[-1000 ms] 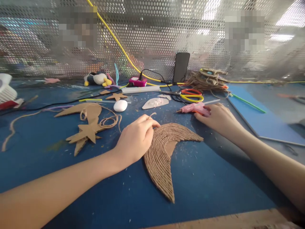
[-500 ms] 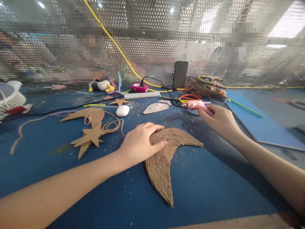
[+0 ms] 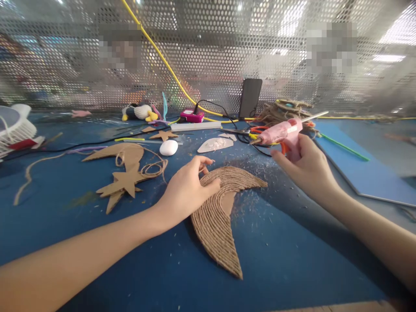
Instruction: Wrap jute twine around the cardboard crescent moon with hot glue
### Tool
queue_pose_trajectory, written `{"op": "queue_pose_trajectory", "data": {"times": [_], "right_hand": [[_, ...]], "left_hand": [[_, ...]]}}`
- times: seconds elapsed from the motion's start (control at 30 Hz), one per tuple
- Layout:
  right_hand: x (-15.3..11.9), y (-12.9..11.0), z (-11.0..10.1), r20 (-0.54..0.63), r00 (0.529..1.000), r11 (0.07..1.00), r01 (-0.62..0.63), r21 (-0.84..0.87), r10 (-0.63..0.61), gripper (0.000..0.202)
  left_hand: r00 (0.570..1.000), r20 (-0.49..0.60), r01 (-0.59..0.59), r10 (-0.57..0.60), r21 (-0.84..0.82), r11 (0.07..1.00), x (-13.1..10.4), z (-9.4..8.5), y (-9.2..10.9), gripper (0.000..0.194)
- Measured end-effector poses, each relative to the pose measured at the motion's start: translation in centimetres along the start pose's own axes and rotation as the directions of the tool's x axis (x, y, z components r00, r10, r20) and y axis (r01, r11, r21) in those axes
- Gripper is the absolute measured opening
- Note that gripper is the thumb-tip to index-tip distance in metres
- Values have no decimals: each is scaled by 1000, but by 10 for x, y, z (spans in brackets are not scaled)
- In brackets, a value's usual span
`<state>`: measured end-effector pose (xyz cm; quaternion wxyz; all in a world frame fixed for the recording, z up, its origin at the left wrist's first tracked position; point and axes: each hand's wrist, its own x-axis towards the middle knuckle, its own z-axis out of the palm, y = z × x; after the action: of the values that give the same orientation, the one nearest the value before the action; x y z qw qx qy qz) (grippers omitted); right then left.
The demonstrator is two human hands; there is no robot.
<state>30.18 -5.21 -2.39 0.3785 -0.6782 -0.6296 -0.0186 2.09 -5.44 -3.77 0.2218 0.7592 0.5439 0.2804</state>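
Observation:
A crescent-shaped cardboard piece [image 3: 216, 225] wound with brown twine lies on the blue table, with a bare cardboard patch [image 3: 228, 203] at its inner curve. My left hand [image 3: 186, 188] grips its upper left edge, thumb on top and fingers bent at the rim. In my right hand [image 3: 307, 164] is a pink glue gun [image 3: 281, 131], raised over the table with its nozzle pointing left and a clear stick out of its back. Twine [image 3: 154, 169] trails beside cardboard stars [image 3: 125, 184] on the left.
Behind lie a white oval [image 3: 168, 147], a clear tray with white bits [image 3: 215, 144], scissors [image 3: 235, 131], a pink box [image 3: 191, 116] and a dark phone [image 3: 250, 99]. A twine bundle [image 3: 286, 110] and a blue board [image 3: 367, 160] are at right; a white brush-like item [image 3: 17, 130] at left.
My right hand has lifted the glue gun off the table and turned it. The crescent has shifted and turned slightly, and my left fingers have curled at its edge.

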Motion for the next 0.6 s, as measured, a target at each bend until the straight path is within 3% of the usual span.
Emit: {"op": "queue_pose_trajectory", "data": {"times": [0.13, 0.23, 0.33, 0.43, 0.5, 0.6], "right_hand": [[-3, 0, 2, -76, 997, 1000, 20, 21, -18, 31], [-3, 3, 3, -118, 993, 999, 36, 25, -32, 31], [-2, 4, 3, -109, 994, 999, 27, 48, -21, 33], [-2, 2, 2, -96, 995, 998, 22, 61, -16, 32], [-3, 0, 1, -88, 996, 998, 28, 59, -22, 30], [-4, -2, 1, -95, 995, 998, 41, 54, -36, 32]], "left_hand": [[996, -89, -7, 0, -79, 997, 4, 5, -10, 34], [990, -112, -90, 87, -22, 996, 7, 4, -11, 24], [991, -12, -132, 134, 75, 988, 8, -2, -7, 26], [988, 115, -119, 98, 191, 974, 7, -10, -1, 28], [984, 142, -134, 103, 229, 964, 7, -13, 0, 40], [980, 158, -155, 118, 247, 957, 7, -15, 1, 43]]}}
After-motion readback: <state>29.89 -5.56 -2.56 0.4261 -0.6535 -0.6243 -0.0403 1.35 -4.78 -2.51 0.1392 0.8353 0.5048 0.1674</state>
